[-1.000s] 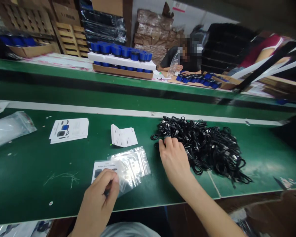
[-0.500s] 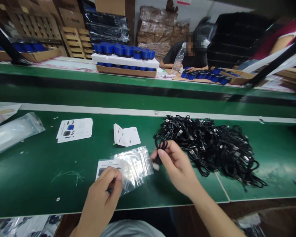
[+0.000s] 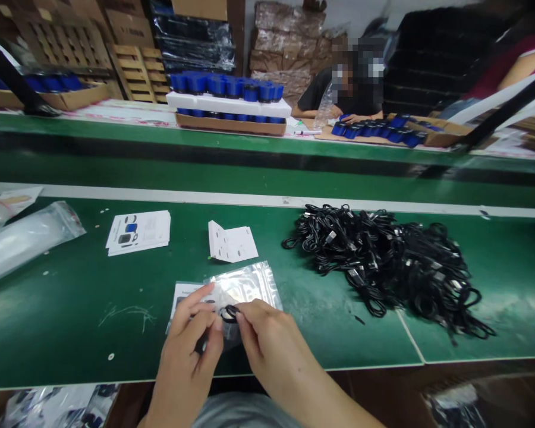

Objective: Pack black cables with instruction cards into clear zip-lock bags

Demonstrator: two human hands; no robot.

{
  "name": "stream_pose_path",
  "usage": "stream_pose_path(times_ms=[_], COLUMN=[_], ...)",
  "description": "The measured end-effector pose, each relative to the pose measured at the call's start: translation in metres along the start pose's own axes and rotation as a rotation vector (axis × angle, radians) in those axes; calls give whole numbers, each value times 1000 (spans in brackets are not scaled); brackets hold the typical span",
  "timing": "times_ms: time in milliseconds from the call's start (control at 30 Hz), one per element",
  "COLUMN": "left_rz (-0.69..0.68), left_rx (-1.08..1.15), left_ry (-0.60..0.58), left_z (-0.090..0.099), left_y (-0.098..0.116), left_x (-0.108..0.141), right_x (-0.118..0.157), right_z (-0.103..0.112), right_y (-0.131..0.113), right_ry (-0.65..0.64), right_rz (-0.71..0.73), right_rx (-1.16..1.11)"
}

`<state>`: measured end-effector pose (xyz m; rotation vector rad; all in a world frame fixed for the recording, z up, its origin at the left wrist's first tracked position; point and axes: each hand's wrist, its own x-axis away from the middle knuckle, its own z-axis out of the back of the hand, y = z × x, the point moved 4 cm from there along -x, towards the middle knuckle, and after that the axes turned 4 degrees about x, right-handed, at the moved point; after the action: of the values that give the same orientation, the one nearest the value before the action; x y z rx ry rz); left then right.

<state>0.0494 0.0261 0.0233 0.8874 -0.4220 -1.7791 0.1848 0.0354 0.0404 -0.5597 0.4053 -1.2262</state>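
Head view. Near the front edge of the green tabletop (image 3: pixel 71 327), the right hand (image 3: pixel 279 342) pinches a coiled black cable (image 3: pixel 229 314). The left hand's (image 3: pixel 188 339) grip is narrow, over a clear plastic bag (image 3: pixel 232 334) and a printed white leaflet (image 3: pixel 184 289); whether it clasps film cannot be told. A tight bag mouth could snag the coil. Both hands obscure that mouth and part of the cable.

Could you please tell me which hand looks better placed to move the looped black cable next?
Probably the right hand: its thumb and fingers pinch the black cable, while the left hand is over the bagged leaflet.
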Motion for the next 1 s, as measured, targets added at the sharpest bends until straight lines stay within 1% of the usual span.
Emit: stream_pose_path(times_ms=[67,133,167,267,300,400,467,533,600,667,700,767,833,867,933,967,1000], left_rz=[-64,-111,-120,-110,-100,-69,-64,-58,-48,-44,-43,-44,-44,-46,-51,-54,-60], left_rx=[-34,-51,-49,-27,-22,-1,18,40,52,55,55,61,76,85,102,108,108], left_ry=[0,-3,0,19,28,61,76,80,77,85,92,101,105,109,121,125,121], left_z=[-1,-1,-1,0,1,1,1,0,-1,-1,-1,-2,-2,-3,-2,-1,-1], left_y=[5,8,10,12,12,14,16,18,18,19,20,22,24,26,29,30,32], left_x=[2,5,6,7,7,6,6,7,8,10,11,13,14,15,16,17,17], right_x=[2,5,6,11,12,14,14,14,13,12,12,11,12,13,15,15,14], right_z=[-2,1,4,15,20,29,26,16,7,2,1,3,3,3,2,0,-2], right_y=[-5,-8,-8,-4,0,13,20,23,25,24,22,16,9,8,8,10,11], right_ry=[42,41,6,-187,-230,-288,-340,-358,-285,-128,-37,124,232,278,361,360,308], right_rz=[19,34,43,107,126,147,127,50,-83,-194,-215,-187,-142,-138,-195,-235,-262], right_rx=[68,39,-22,-274,-339,-518,-682,-803,-812,-724,-667,-556,-472,-442,-426,-461,-523])
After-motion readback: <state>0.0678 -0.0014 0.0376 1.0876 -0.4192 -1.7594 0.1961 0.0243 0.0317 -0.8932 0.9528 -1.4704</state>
